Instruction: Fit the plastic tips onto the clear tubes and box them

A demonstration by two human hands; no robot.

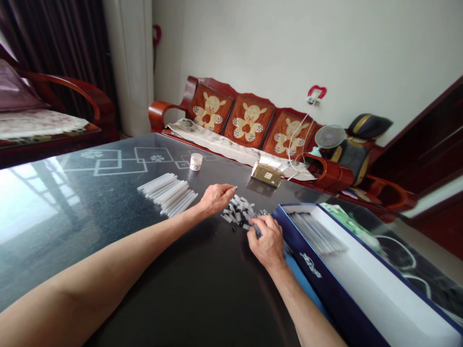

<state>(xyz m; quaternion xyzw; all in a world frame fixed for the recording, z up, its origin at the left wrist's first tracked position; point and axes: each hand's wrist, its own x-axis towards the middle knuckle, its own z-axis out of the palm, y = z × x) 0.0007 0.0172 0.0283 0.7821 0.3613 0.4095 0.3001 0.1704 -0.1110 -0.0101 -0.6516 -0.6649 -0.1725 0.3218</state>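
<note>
Far to the left of the small pile of little caps [240, 212] lies a neat bunch of long white tubes [168, 193] on the dark shiny table [108, 231]. Behind the pile, a bit to the left, sits a small white pot [196, 161].

The left hand [216, 197] rests at the left edge of the pile. Its fingers are loosely curled and stretched out a little, with the tips touching the caps. It holds nothing that I can see.

The pile itself is a mix of tiny white and black bits, close together.

The right hand [266, 240] sits at the right edge of the pile. Its fingers are curled in tight, but I cannot tell if they pinch a cap.

Just right of the pile is a long blue box [327, 282] with more white tubes inside.

To do this well, I think it helps to pick one cap at a time, pinch it softly, and keep the pile from spreading.
</note>
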